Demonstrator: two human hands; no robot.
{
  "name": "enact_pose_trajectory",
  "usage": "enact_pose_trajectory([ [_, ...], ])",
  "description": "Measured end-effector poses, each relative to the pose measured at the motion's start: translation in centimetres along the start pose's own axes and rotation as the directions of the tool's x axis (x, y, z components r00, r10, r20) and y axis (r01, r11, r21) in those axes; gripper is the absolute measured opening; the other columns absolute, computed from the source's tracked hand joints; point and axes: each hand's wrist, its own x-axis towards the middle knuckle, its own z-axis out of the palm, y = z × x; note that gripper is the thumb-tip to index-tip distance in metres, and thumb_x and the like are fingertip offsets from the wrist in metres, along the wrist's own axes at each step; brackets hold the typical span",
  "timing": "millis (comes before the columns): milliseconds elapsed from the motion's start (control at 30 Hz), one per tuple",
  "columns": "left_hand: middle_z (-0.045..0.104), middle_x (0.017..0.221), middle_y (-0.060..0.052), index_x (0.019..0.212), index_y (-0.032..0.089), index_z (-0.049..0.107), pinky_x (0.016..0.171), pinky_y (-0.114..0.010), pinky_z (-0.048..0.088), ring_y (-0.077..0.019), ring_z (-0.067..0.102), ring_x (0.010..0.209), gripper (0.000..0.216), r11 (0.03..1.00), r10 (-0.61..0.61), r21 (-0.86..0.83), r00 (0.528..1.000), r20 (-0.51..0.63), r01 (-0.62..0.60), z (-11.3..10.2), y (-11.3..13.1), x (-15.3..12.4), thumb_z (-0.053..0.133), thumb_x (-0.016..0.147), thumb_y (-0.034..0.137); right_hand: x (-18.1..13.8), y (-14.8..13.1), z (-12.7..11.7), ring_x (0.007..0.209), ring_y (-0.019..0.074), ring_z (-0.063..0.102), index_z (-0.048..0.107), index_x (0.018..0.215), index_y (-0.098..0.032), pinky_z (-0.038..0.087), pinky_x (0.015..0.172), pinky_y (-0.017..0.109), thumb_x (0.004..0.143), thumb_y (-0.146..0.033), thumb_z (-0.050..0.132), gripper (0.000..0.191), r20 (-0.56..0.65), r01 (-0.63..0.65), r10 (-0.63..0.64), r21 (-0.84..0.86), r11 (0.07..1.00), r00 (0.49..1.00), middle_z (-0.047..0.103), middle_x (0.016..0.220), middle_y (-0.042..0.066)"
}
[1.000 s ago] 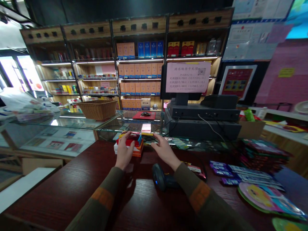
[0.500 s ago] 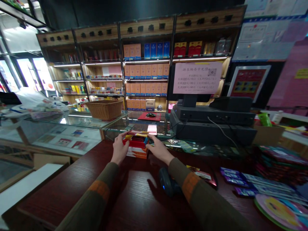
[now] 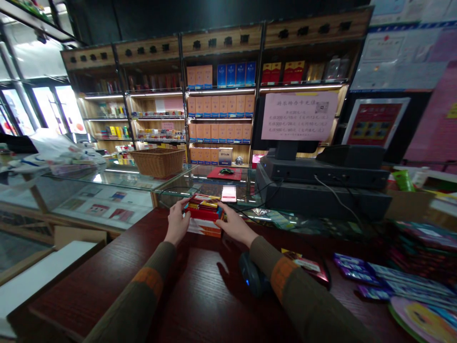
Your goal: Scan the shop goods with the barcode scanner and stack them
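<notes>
1 box stack point(image 3: 207, 229): already piled on brown counter point(image 3: 196, 290), small packets point(image 3: 206, 203) loaded at top; sides clasped by left hand point(image 3: 176, 224) and right hand point(image 3: 234, 226). Purple packs point(image 3: 355, 267), well to right, left unstacked.

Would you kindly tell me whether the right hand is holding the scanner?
No, the right hand is at the stacked boxes, while the scanner lies beside the sleeve.

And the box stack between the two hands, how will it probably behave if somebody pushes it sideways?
The box stack may slide apart, since its layers look separate, with no band visible. Its flat sides make rolling unlikely. The packets on top could shift first, as they seem loose and uneven.
</notes>
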Motion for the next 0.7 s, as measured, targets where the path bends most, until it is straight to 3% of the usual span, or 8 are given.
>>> enact_pose_trajectory([
  [400, 0.068, 0.118, -0.008, 0.122, 0.021, 0.059, 0.106, -0.046, 0.043, -0.0234, 0.058, 0.116, 0.043, 1.0, -0.024, -0.013, 1.0, 0.002, 0.024, 0.4, -1.2, -0.4, 0.056, 0.079, 0.017, 0.4, 0.3, 0.6, 0.139, 0.0253, 0.046, 0.048, 0.143, -0.011, 0.03, 0.12, 0.042, 0.079, -0.016, 0.061, 0.066, 0.018, -0.007, 0.008, -0.042, 0.999, 1.0, 0.05, 0.149, 0.017],
  [700, 0.069, 0.117, -0.009, 0.121, 0.022, 0.06, 0.107, -0.046, 0.044, -0.023, 0.06, 0.116, 0.046, 0.998, -0.041, -0.047, 0.999, -0.008, 0.041, 0.7, -1.2, -0.5, 0.057, 0.076, 0.014, 0.3, -0.4, 0.3, 0.127, 0.0262, 0.057, 0.051, 0.141, -0.018, 0.039, 0.112, 0.044, 0.078, -0.016, 0.062, 0.064, 0.009, -0.054, 0.054, -0.02, 0.998, 0.999, 0.059, 0.14, 0.012],
])
